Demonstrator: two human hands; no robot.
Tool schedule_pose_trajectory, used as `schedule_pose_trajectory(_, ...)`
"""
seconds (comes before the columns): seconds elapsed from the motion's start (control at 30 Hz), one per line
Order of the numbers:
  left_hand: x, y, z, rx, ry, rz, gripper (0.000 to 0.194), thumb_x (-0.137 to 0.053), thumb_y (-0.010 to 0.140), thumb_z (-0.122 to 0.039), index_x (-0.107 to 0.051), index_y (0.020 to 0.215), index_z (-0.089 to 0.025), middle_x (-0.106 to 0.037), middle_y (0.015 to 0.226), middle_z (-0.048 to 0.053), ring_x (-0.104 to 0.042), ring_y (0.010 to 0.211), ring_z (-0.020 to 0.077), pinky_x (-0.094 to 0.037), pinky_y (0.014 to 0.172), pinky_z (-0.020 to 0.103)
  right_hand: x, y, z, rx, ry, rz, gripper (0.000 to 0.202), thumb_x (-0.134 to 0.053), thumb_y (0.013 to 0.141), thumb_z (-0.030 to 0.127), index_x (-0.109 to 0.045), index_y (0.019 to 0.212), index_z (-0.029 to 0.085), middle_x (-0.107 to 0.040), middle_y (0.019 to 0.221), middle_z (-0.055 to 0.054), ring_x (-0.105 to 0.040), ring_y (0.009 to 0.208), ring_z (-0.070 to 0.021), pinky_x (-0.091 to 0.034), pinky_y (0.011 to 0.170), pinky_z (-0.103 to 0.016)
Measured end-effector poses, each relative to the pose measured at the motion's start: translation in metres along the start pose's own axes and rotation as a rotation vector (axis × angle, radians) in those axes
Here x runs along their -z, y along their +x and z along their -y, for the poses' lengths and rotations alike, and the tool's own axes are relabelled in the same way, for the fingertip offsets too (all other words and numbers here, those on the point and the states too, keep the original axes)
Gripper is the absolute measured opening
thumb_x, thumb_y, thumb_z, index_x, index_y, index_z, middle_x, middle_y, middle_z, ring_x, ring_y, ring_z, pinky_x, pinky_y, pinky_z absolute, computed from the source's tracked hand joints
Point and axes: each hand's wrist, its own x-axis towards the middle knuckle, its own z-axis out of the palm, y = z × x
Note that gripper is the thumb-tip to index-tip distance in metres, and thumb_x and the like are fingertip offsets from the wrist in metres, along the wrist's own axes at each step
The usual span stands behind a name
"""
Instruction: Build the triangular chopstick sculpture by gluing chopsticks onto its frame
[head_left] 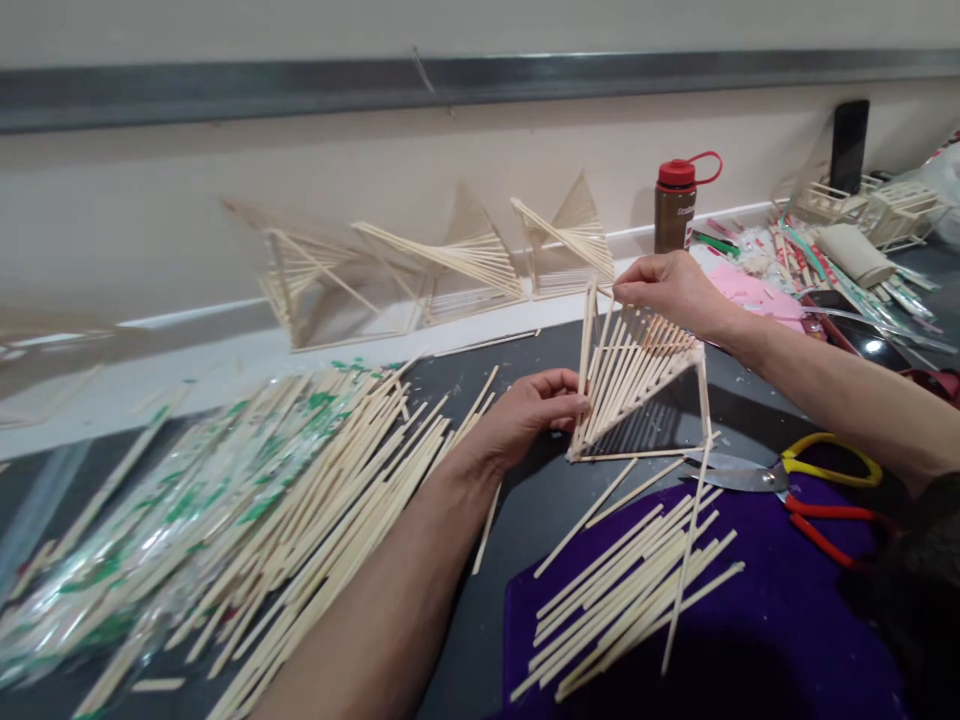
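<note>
A frame of thin wooden sticks (637, 375) stands on the dark tabletop, a fan of slanted sticks filling one side. My left hand (551, 402) pinches its left upright low down, thumb towards me. At the upper part of the frame, my right hand (667, 290) has its fingertips pressed together on the end of a stick (609, 320). That stick partly disappears behind the fingers. Just below the frame, loose cut sticks (630, 590) lie on a purple mat (795, 620).
Scissors (780, 475) with yellow and red handles lie open at right. Loose and wrapped chopsticks (300, 500) cover the left. Finished stick frames (450, 250) line the wall. A brown bottle (675, 210), a phone (849, 145) and pink material (750, 295) are at the back right.
</note>
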Motion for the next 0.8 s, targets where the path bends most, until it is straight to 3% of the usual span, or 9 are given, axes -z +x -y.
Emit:
schedule_pose_trajectory(0.13,0.003,0.002,0.001,-0.001,0.051,-0.016,0.024,-0.082,0.051,-0.025,-0.065,0.066,-0.016,-0.055,0.055,-0.003,-0.042,0.047,0.0066,-0.033,0.046,0.02,0.02,-0.005,0.006,0.044,-0.061,-0.035,0.017,-0.06,0.079,0.026,-0.067,0.072,0.012,-0.057,0.065,0.0,-0.048,0.064,-0.0087,-0.036,0.057,-0.022)
schedule_pose_trajectory(0.3,0.007,0.007,0.002,0.025,0.083,-0.024,0.023,-0.083,0.051,-0.025,-0.068,0.067,-0.018,-0.055,0.054,-0.003,-0.041,0.046,0.0066,-0.031,0.046,0.02,0.077,-0.034,0.009,-0.084,-0.09,-0.086,0.013,-0.061,0.079,0.022,-0.066,0.073,0.012,-0.062,0.068,-0.001,-0.056,0.066,-0.0089,-0.04,0.056,-0.02)
schedule_pose_trajectory(0.5,0.004,0.005,-0.004,0.035,0.092,-0.033,0.022,-0.085,0.051,-0.025,-0.069,0.066,-0.02,-0.058,0.055,-0.005,-0.042,0.049,0.007,-0.032,0.048,0.02,0.141,-0.097,-0.035,-0.381,-0.059,-0.129,0.01,-0.069,0.072,0.023,-0.067,0.068,0.014,-0.064,0.063,-0.003,-0.054,0.051,-0.0086,-0.037,0.043,-0.021)
schedule_pose_trajectory(0.63,0.002,0.005,-0.006,0.049,0.09,-0.019,0.017,-0.083,0.055,-0.023,-0.069,0.065,-0.021,-0.058,0.054,-0.006,-0.043,0.049,0.0069,-0.034,0.049,0.02,0.144,-0.118,-0.067,-0.525,-0.156,-0.156,0.01,-0.069,0.071,0.023,-0.068,0.068,0.013,-0.061,0.056,-0.002,-0.049,0.045,-0.0081,-0.033,0.04,-0.021)
schedule_pose_trajectory(0.73,0.002,0.006,-0.004,0.039,0.086,-0.036,0.017,-0.082,0.055,-0.021,-0.071,0.067,-0.021,-0.061,0.057,-0.004,-0.045,0.05,0.0077,-0.035,0.049,0.021,0.131,-0.108,-0.078,-0.561,-0.255,-0.144,0.019,-0.067,0.075,0.032,-0.067,0.069,0.014,-0.063,0.058,-0.002,-0.051,0.048,-0.0093,-0.035,0.044,-0.022)
schedule_pose_trajectory(0.8,0.002,0.006,-0.003,0.04,0.075,-0.037,0.017,-0.082,0.054,-0.021,-0.071,0.067,-0.02,-0.061,0.058,-0.004,-0.044,0.049,0.0075,-0.035,0.048,0.021,0.121,-0.094,-0.082,-0.581,-0.293,-0.151,0.024,-0.071,0.07,0.037,-0.065,0.063,0.014,-0.06,0.054,-0.001,-0.051,0.049,-0.0104,-0.033,0.046,-0.022)
